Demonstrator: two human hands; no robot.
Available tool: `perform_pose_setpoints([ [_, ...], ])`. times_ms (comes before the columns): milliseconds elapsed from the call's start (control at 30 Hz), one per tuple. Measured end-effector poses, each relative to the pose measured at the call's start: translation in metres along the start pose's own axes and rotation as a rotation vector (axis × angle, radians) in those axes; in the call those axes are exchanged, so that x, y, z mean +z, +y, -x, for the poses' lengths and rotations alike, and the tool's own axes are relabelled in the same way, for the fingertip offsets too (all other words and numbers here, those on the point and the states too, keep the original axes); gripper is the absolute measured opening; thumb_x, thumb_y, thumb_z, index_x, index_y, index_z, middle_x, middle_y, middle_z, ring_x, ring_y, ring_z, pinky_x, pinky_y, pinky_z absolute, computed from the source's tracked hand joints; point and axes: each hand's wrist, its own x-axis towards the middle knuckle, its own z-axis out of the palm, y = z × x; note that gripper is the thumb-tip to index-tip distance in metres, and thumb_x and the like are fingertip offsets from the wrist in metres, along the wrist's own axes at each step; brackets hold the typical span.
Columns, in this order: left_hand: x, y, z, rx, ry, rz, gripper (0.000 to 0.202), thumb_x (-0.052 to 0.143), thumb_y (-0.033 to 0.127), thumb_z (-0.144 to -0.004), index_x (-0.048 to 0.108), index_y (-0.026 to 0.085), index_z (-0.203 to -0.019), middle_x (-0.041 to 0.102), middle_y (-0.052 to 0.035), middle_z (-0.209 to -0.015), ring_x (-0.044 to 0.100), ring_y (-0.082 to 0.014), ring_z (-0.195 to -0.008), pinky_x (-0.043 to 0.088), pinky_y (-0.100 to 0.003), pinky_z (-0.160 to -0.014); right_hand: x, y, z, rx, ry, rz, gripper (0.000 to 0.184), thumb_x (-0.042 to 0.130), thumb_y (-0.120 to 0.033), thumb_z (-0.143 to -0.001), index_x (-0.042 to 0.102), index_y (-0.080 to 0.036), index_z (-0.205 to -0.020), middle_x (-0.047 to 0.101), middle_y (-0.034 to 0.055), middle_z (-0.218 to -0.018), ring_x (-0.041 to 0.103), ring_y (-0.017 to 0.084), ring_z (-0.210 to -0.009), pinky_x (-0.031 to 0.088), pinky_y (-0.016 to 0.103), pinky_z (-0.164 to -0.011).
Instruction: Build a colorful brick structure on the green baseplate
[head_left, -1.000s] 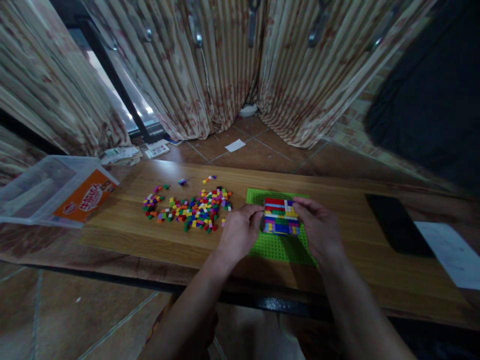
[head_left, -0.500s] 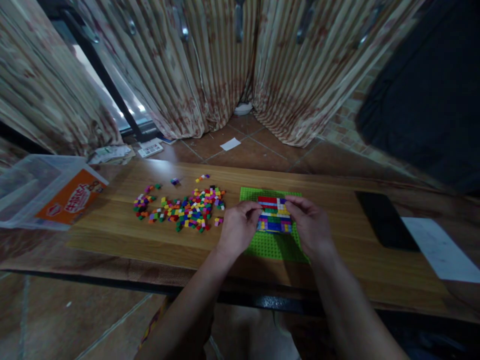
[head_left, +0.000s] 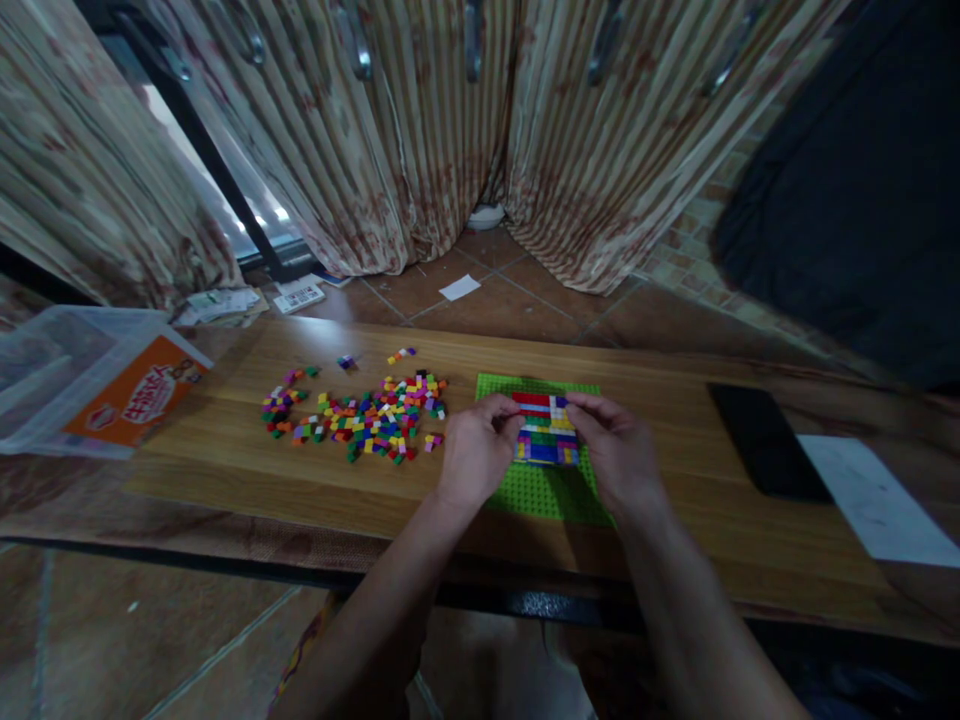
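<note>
A small panel of toy bricks (head_left: 547,430), in rows of red, white, green, yellow, blue and purple, sits over a green studded baseplate (head_left: 551,500). My left hand (head_left: 480,450) is closed at the panel's upper left edge, thumb and index finger pinched on it. On the opposite side my right hand (head_left: 619,450) grips the upper right edge between thumb and fingers. The fingertips hide parts of both edges. Whether the panel is pressed onto the baseplate or held just above it, I cannot tell.
Many loose coloured bricks (head_left: 375,420) lie left of the baseplate on the wooden tabletop (head_left: 247,470). A clear plastic box (head_left: 97,330) with an orange label stands at the far left. To the right are a dark flat slab (head_left: 765,440) and a white sheet (head_left: 874,500).
The whole view has shifted very slightly. Both hands keep their hold at the panel's edges, and the bricks look the same.
</note>
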Motion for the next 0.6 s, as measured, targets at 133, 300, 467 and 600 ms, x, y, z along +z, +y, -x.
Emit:
perform_pose_setpoints([
  [133,0.0014,0.0006,0.0012,-0.021,0.020,0.035,0.011,0.062,0.014,-0.080,0.070,0.020,-0.084,0.074,-0.0012,-0.085,0.068,-0.0137,-0.075,0.054,-0.025,-0.073,-0.0006,-0.0002,0.0004,-0.004,-0.010,-0.008,0.028,0.075,-0.039,-0.064,0.073,-0.021,-0.086,0.072,0.0032,-0.082,0.064,0.020,-0.075,0.051,0.036,-0.072],
  [300,0.0004,0.0040,0.0030,-0.014,0.015,0.033,0.017,0.058,0.012,-0.080,0.072,0.019,-0.085,0.073,-0.0007,-0.079,0.066,-0.0128,-0.068,0.052,-0.024,-0.068,-0.0010,0.0008,0.0003,0.000,-0.011,-0.008,0.029,0.075,-0.039,-0.064,0.073,-0.021,-0.088,0.072,0.0037,-0.082,0.064,0.020,-0.076,0.051,0.037,-0.073],
  [467,0.0006,0.0042,0.0032,0.012,0.012,0.034,0.017,0.057,0.012,-0.080,0.072,0.019,-0.083,0.073,-0.0016,-0.082,0.065,-0.0123,-0.070,0.052,-0.024,-0.069,-0.0016,0.0011,0.0001,-0.007,-0.010,0.006,0.029,0.074,-0.038,-0.065,0.073,-0.021,-0.087,0.073,0.0039,-0.084,0.065,0.020,-0.078,0.051,0.037,-0.075],
  [600,0.0010,0.0032,0.0029,0.048,0.016,0.003,0.016,0.057,0.012,-0.080,0.072,0.019,-0.081,0.072,-0.0016,-0.082,0.065,-0.0126,-0.073,0.051,-0.024,-0.071,-0.0016,0.0009,0.0004,-0.009,-0.012,0.014,0.028,0.074,-0.038,-0.065,0.073,-0.021,-0.088,0.073,0.0039,-0.085,0.065,0.020,-0.078,0.051,0.037,-0.075],
])
